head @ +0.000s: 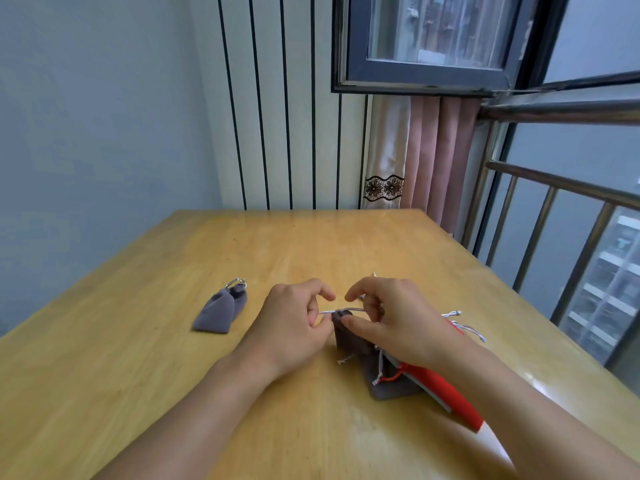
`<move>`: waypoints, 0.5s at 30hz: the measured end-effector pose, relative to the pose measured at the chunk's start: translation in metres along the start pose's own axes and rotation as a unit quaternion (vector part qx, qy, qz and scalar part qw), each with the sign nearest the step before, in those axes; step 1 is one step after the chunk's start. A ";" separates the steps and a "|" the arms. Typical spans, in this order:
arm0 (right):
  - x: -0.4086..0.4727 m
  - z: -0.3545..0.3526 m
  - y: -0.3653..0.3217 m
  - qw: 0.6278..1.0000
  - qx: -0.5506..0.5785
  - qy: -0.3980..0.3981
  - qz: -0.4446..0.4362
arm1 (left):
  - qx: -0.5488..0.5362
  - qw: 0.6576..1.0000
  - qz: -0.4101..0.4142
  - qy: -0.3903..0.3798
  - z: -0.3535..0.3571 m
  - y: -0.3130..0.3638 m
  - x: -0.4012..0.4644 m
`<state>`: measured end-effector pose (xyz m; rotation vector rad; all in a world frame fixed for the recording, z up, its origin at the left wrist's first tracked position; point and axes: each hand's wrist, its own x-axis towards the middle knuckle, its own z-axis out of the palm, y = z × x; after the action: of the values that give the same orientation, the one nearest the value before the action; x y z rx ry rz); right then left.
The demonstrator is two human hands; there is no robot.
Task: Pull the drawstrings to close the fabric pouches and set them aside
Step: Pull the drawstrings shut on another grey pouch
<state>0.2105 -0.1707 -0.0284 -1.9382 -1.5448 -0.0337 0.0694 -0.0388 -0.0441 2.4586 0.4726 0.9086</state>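
Observation:
A grey fabric pouch (346, 336) is held up between my two hands above the wooden table (242, 247). My left hand (294, 323) pinches its pale drawstring (341, 310) at the pouch's left top. My right hand (391, 317) grips the string on the right side, its thumb lying across the pouch's mouth. Under my right wrist lies a pile of pouches (394, 382), grey and red (446, 393), with loose strings. Two closed grey pouches (218, 310) lie together to the left.
The table's right edge runs beside a metal railing (554, 202) and a window. A striped wall panel (287, 133) and a pink curtain (436, 157) stand behind the table's far edge.

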 end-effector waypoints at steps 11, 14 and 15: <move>0.004 -0.006 0.001 0.986 0.132 -0.065 0.071 | -0.197 0.971 -0.115 -0.077 -0.003 0.001 0.004; 0.003 -0.006 0.001 0.977 0.169 -0.109 0.072 | -0.229 0.962 -0.114 -0.098 -0.003 0.001 0.004; 0.002 -0.006 0.002 0.978 0.169 -0.103 0.068 | -0.228 0.963 -0.106 -0.102 -0.003 0.002 0.004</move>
<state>0.2148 -0.1715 -0.0239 -1.8082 -1.4314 0.4719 0.0703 -0.0375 -0.0391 2.0080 0.3940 0.5892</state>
